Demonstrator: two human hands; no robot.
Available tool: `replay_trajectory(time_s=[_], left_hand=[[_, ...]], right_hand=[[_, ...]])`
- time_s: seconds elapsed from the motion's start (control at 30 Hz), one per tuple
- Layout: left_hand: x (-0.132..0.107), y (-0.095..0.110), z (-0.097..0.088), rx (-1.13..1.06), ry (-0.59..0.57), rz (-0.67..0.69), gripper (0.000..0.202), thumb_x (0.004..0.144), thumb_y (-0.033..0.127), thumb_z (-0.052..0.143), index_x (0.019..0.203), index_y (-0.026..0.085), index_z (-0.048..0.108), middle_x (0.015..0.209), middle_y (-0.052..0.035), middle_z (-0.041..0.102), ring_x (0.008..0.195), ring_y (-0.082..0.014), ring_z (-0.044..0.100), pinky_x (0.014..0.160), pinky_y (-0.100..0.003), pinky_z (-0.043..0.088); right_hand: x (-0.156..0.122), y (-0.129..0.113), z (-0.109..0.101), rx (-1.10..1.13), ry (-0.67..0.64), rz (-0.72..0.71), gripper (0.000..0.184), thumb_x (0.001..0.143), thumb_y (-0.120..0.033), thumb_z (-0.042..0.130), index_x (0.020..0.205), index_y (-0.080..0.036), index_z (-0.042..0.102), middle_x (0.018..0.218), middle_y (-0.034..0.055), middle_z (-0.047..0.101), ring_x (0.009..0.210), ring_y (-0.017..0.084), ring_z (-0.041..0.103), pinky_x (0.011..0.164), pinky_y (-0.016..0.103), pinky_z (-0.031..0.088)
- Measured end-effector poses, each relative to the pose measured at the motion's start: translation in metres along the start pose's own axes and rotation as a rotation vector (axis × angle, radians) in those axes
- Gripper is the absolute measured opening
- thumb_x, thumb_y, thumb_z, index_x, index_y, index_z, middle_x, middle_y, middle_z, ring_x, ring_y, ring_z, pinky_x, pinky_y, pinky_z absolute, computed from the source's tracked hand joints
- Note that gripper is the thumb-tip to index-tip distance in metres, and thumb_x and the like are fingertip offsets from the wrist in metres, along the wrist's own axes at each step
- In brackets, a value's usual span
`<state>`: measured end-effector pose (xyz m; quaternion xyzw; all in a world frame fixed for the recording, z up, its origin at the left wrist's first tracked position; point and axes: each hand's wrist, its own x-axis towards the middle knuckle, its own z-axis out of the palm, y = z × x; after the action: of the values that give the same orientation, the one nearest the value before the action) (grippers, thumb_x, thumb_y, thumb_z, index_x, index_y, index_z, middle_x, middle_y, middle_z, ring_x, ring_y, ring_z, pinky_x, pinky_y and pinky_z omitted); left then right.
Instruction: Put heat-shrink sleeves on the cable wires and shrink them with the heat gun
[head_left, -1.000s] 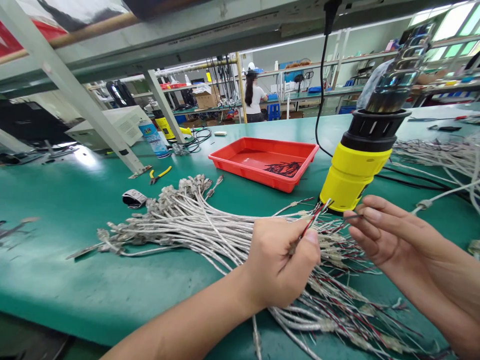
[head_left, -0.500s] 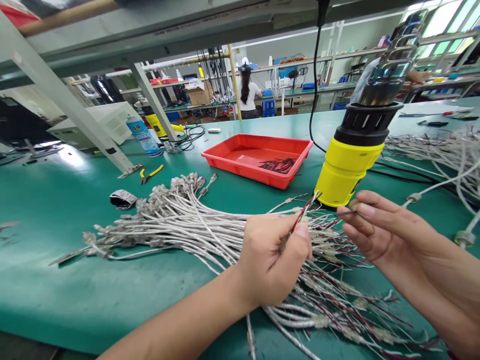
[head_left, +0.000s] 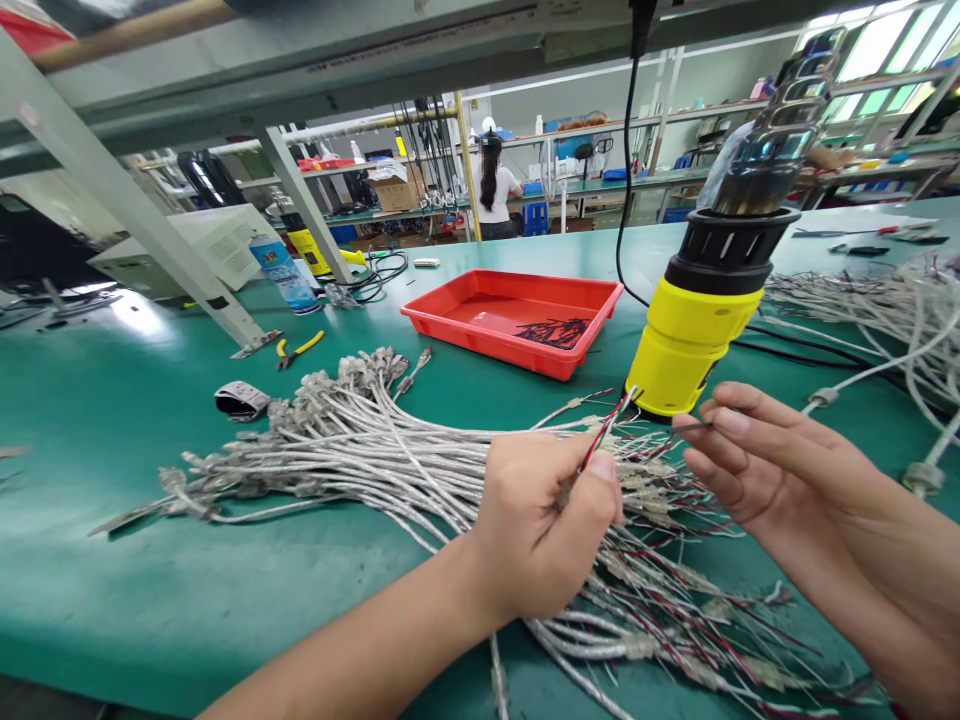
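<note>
My left hand [head_left: 544, 525] is closed around a cable, whose thin red, white, green and black wires [head_left: 611, 425] stick up past the thumb. To its right, my right hand [head_left: 772, 470] pinches a short thin black tube [head_left: 690, 427] between thumb and forefinger, its free end pointing toward those wires. A gap separates tube and wires. Beneath my hands lies a large bundle of clear-jacketed cables [head_left: 420, 450], plugs at the left and stripped coloured wires fanned out at the right. Close behind my hands stands a yellow heat gun [head_left: 686, 340], nozzle up.
A red tray [head_left: 487, 335] holds several short black tubes. Yellow-handled cutters [head_left: 300, 348], a tape roll [head_left: 241, 400] and a blue spray can [head_left: 283, 270] lie or stand leftward. More cables [head_left: 885, 310] spread at the right. A shelf beam crosses overhead; a person [head_left: 495, 190] stands far back.
Both hands keep nearly the same pose, with the wires and black tube still held apart. The whole view has shifted very slightly.
</note>
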<state>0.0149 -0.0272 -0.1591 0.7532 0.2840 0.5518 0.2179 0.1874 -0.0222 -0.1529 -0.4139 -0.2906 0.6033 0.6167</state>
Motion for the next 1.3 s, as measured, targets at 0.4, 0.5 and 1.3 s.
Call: replay_trajectory(time_s=[0.4, 0.5, 1.3], left_hand=[[0.000, 0.001, 0.000, -0.003, -0.026, 0.006, 0.038, 0.094, 0.017, 0.041, 0.058, 0.014, 0.052, 0.044, 0.0053, 0.042, 0.041, -0.0033, 0.041, 0.046, -0.017, 0.033], [0.000, -0.001, 0.001, 0.029, -0.044, -0.001, 0.039, 0.094, 0.019, 0.042, 0.056, 0.014, 0.051, 0.043, 0.0044, 0.043, 0.041, -0.0044, 0.041, 0.047, -0.019, 0.032], [-0.001, -0.014, 0.003, -0.486, -0.454, -0.625, 0.060, 0.094, 0.066, 0.025, 0.063, 0.018, 0.042, 0.045, 0.0036, 0.036, 0.034, -0.0077, 0.035, 0.035, -0.018, 0.029]], right_hand=[[0.000, 0.002, 0.000, -0.037, -0.007, -0.010, 0.032, 0.053, -0.027, 0.091, 0.077, -0.023, 0.071, 0.080, -0.0032, 0.068, 0.078, 0.015, 0.072, 0.061, 0.011, 0.059], [0.001, 0.004, -0.002, -0.054, -0.023, -0.013, 0.032, 0.054, -0.030, 0.091, 0.078, -0.023, 0.071, 0.080, -0.0040, 0.067, 0.078, 0.014, 0.071, 0.061, 0.011, 0.059], [-0.001, 0.013, -0.002, -0.169, -0.340, 0.064, 0.030, 0.058, -0.024, 0.088, 0.080, -0.021, 0.069, 0.060, -0.0031, 0.059, 0.051, 0.007, 0.055, 0.048, 0.013, 0.049]])
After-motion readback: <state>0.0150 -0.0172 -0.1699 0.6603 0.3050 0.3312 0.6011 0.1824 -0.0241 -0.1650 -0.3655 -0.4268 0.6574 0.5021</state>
